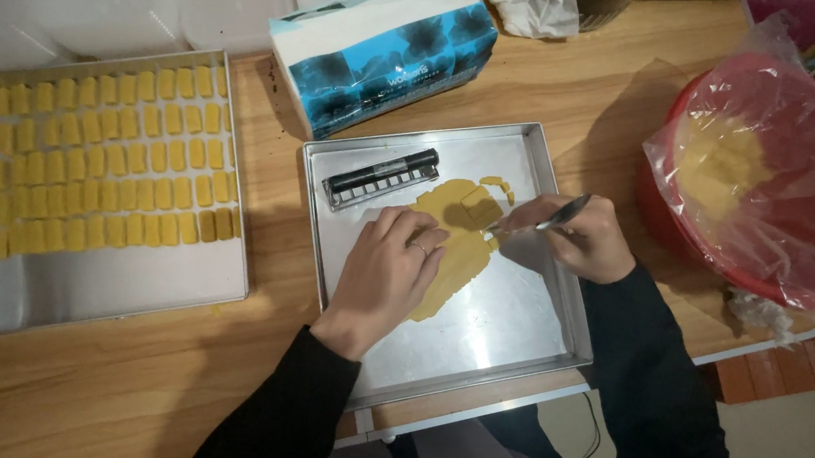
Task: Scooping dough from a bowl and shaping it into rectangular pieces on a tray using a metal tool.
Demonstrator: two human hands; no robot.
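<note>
Lying under the left hand (387, 271), dough sheet (455, 238) meets right hand (576, 237).

warm, fairly dim light; soft glare on the metal tray (507, 314), sharp centre, edges slightly bowed.

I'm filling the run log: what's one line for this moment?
left hand: flat on dough | right hand: knife at dough | tray: black mould

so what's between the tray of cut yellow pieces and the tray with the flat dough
In the head view, only a bare strip of wooden table separates the left tray from the dough tray; the tissue box sits farther back.
</note>
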